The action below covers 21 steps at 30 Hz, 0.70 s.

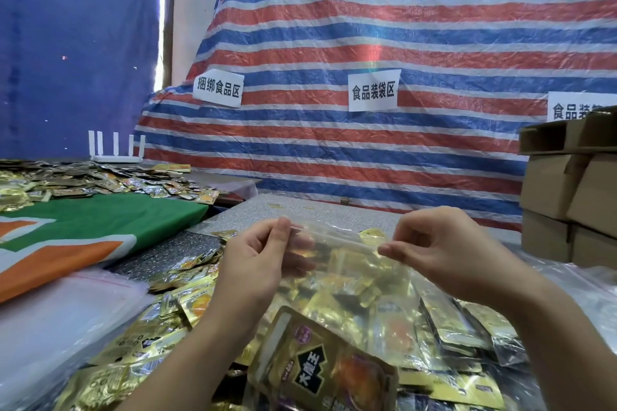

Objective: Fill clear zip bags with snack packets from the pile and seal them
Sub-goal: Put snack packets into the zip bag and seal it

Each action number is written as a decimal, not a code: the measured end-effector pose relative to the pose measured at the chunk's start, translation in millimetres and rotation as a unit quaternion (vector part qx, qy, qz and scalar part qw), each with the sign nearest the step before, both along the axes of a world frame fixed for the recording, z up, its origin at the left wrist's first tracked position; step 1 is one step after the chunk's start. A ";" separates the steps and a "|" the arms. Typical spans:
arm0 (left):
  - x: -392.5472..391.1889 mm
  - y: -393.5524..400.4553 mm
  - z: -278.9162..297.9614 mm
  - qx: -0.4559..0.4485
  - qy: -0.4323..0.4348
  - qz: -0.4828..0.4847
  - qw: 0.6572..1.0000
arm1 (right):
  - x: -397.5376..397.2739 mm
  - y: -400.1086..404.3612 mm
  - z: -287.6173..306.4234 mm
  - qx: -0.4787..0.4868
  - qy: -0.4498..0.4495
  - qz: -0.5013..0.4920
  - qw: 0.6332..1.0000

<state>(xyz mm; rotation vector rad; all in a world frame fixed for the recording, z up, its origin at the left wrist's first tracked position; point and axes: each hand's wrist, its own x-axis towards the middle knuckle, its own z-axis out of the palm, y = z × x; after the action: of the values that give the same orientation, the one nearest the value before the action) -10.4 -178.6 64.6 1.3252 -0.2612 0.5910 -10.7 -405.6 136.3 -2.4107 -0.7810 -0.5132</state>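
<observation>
1. Head view: the left hand [257, 253] and right hand [440, 250] each pinch the top edge of a clear zip bag [337, 257].
2. It hangs over the gold snack packets [334, 367] piled on the counter [300, 207].

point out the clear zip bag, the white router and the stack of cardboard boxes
clear zip bag [337, 245], head view, on its top edge stretched between both hands
white router [115, 158], head view, on its flat base under the antennas
stack of cardboard boxes [551, 183], head view, on a middle box's front face

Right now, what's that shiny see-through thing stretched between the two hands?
In the head view, the clear zip bag's top edge spans between the left hand and right hand, each pinching one end.
</observation>
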 end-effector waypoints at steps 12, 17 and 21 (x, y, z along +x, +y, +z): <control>-5.1 8.3 -10.7 0.026 -0.020 0.011 0.999 | 3.9 5.1 -5.9 -0.077 -0.023 -0.049 0.996; -9.7 3.0 -13.6 0.045 -0.047 0.020 0.998 | -4.0 33.2 -9.7 -0.068 -0.099 -0.029 0.992; -12.6 0.1 -15.0 0.061 -0.069 0.010 0.996 | -12.2 65.9 -19.6 -0.057 -0.114 0.011 0.992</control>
<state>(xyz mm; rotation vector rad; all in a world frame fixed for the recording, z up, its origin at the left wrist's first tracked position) -22.9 -178.5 49.7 1.4077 -0.4031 0.6943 -22.9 -339.7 116.7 -2.4740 -0.9553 -0.7643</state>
